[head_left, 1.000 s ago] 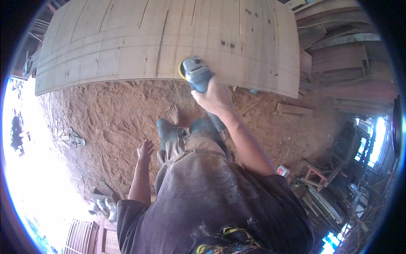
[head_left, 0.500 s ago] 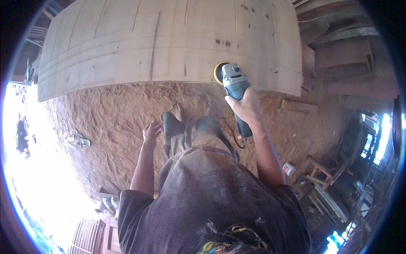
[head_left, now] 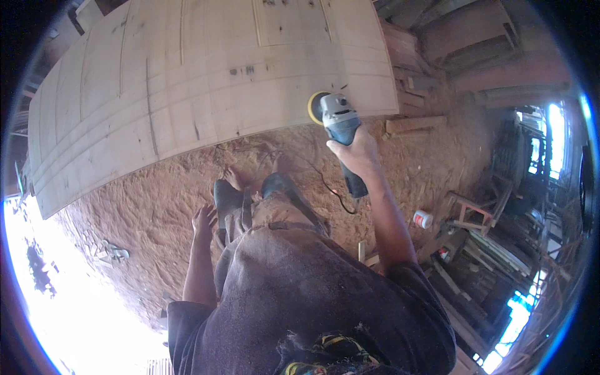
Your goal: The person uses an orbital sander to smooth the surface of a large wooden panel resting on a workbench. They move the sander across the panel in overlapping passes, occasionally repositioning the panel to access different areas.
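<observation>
My right hand (head_left: pixel 359 154) is wrapped round the blue body of an angle grinder (head_left: pixel 342 122) with a grey head. Its round yellow-edged sanding disc (head_left: pixel 316 107) is at the near edge of a large pale wooden panel (head_left: pixel 212 87), close to the panel's right end. Whether the disc touches the wood I cannot tell. Grooves and dark marks run across the panel, which looks like a door. My left hand (head_left: pixel 204 220) hangs beside my left leg, fingers apart, holding nothing. From the grinder's rear a dark cord (head_left: pixel 331 190) trails over the ground.
Reddish sawdust-like dirt (head_left: pixel 150 219) covers the ground around my bare feet (head_left: pixel 233 177). Wood blocks (head_left: pixel 415 125) lie past the panel's right end. A white container (head_left: pixel 422 219) stands at right, near a small wooden frame (head_left: pixel 472 212) and stacked timber (head_left: pixel 500 253).
My view has turned and shifted right, so the panel appears tilted and further left. The grinder, still in my right hand, is now nearer the panel's right end. My left hand stays empty.
</observation>
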A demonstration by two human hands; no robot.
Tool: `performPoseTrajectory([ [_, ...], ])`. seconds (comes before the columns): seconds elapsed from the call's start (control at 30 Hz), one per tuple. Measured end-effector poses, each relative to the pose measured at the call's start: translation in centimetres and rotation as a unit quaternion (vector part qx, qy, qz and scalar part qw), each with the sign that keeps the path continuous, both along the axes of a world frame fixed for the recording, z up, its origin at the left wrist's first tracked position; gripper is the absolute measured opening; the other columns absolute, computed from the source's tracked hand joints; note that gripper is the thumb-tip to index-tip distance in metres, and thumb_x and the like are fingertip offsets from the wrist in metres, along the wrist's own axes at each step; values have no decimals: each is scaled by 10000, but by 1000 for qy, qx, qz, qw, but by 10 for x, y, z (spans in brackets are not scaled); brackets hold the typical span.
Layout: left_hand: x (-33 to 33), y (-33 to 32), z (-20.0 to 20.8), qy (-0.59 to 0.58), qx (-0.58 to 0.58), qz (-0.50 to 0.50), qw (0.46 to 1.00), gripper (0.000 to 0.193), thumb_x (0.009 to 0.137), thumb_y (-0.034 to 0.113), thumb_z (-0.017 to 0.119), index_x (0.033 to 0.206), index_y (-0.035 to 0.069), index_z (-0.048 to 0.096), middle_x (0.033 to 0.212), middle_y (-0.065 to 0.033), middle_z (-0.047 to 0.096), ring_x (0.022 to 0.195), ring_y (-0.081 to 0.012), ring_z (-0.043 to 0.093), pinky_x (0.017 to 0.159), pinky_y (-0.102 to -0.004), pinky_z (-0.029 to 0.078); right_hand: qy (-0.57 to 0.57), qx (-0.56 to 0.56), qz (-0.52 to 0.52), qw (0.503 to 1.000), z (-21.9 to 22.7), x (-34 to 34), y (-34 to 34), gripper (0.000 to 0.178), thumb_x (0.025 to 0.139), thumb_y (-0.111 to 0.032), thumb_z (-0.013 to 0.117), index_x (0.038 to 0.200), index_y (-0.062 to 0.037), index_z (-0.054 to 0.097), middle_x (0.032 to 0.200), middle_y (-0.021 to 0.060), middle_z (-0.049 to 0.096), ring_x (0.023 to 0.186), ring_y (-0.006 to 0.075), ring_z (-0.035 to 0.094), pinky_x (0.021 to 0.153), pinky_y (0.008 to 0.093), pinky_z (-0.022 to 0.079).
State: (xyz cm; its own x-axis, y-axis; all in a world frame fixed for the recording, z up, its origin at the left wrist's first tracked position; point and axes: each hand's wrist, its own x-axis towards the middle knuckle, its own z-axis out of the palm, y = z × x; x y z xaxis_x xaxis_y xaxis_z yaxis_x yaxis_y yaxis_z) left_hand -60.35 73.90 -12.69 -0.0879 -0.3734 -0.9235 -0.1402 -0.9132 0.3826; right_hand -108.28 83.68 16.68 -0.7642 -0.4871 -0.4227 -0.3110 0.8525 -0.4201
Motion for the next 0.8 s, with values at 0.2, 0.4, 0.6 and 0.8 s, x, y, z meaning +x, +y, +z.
performPoseTrajectory([
  [0.2, -41, -13, 17, 10, -24, -30, 999, 432, 1012, 340, 599, 1335, 54, 597, 1316, -89, 678, 1165, -237, 661, 934, -396, 522, 2, -57, -36, 998, 12, -54, 42, 648, 745, -264, 844, 1262, 32, 589, 1071, 260, 718, 991, 390, 726, 866, 473, 566],
  [0.4, -66, -16, 32, 19, -36, -47, 998, 464, 1007, 361, 614, 1348, 47, 585, 1307, -86, 683, 1160, -232, 666, 916, -383, 536, 36, -76, -43, 996, -9, -106, 79, 576, 723, -258, 853, 1187, 11, 642, 1021, 211, 727, 947, 353, 726, 843, 448, 560],
  [0.6, -48, -3, 41, 14, -49, -27, 998, 467, 1013, 341, 624, 1351, 21, 580, 1283, -100, 693, 1147, -246, 673, 886, -387, 552, 2, -74, -136, 988, -2, -128, 91, 513, 727, -284, 867, 1133, -28, 686, 951, 116, 731, 818, 243, 715, 752, 392, 561],
  [0.8, 16, 21, 25, -35, -38, 35, 998, 415, 1009, 334, 647, 1307, 45, 626, 1252, -92, 704, 1105, -243, 689, 890, -413, 538, -88, -125, -82, 985, 9, -48, 27, 421, 784, -307, 834, 1093, -61, 689, 847, 46, 685, 749, 167, 681, 700, 337, 547],
])
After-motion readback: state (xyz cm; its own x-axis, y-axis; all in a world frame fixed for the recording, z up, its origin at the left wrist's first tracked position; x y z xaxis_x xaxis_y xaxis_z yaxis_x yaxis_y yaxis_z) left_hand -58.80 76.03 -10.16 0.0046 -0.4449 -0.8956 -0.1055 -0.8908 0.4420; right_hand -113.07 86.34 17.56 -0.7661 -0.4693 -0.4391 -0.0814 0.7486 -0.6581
